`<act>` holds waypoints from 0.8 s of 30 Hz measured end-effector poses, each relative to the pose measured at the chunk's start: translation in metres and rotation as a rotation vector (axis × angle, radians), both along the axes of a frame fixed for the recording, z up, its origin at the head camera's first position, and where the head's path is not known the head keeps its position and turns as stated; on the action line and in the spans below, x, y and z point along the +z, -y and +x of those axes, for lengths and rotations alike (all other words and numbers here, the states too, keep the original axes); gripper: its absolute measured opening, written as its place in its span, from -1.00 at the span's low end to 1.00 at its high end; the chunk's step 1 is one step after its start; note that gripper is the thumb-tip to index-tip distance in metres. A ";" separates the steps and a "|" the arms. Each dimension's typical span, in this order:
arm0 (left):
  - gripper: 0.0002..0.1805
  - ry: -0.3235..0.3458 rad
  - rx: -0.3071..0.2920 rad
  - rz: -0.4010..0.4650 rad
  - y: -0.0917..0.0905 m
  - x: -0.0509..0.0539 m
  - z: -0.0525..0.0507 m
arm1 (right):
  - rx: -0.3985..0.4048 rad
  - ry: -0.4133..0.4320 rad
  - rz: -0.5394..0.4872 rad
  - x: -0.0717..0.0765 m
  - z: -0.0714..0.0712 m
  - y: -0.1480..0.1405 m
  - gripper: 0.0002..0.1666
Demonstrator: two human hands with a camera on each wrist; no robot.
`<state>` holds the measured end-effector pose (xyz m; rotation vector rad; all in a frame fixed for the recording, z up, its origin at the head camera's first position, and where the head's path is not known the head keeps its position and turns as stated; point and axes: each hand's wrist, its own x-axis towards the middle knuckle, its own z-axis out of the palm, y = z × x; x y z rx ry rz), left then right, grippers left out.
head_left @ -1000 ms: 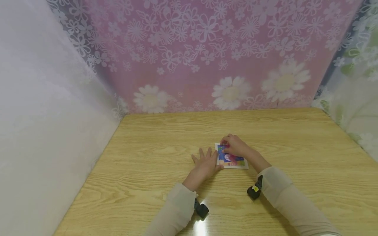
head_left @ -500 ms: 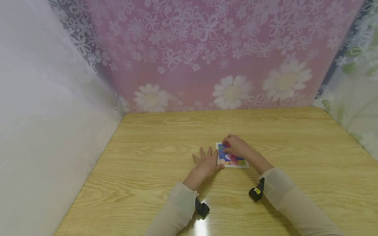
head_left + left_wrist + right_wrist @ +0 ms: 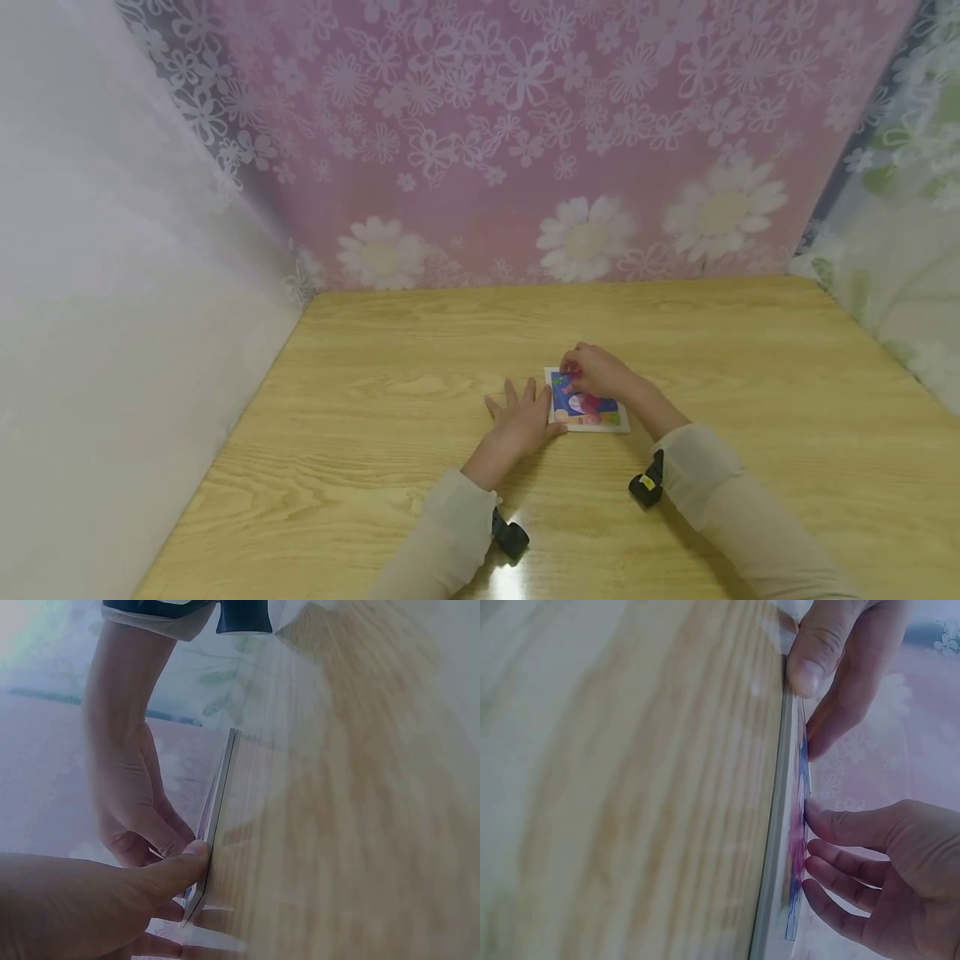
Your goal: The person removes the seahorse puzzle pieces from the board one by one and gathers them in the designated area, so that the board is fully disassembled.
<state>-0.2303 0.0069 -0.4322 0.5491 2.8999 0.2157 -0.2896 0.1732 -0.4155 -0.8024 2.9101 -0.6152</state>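
While the left hand (image 3: 517,425) lies with fingers spread on the table (image 3: 337,400), forearm toward seven o'clock, its thumb and index finger touch the picture card (image 3: 587,408), flat at its three o'clock; the right hand (image 3: 603,373), forearm toward four o'clock, sets bent fingers on the card, whether pinching I cannot tell.

Stretches around the picture board (image 3: 581,408) as a wood-grained table (image 3: 375,392) (glossy, with glare (image 3: 508,581) this side of the board); carries that white-bordered board flat and, at its left edge, the left grip (image 3: 519,425).
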 end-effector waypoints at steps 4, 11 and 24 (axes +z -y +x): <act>-0.25 -0.007 0.000 -0.004 0.002 -0.002 0.002 | 0.001 0.030 -0.019 -0.001 -0.001 0.002 -0.76; -0.25 -0.011 -0.003 -0.018 0.002 -0.004 0.002 | 0.025 0.047 -0.033 -0.005 -0.005 -0.001 -0.74; -0.24 -0.018 -0.007 -0.008 0.001 -0.004 -0.002 | 0.033 0.079 -0.026 -0.006 -0.012 -0.002 -0.74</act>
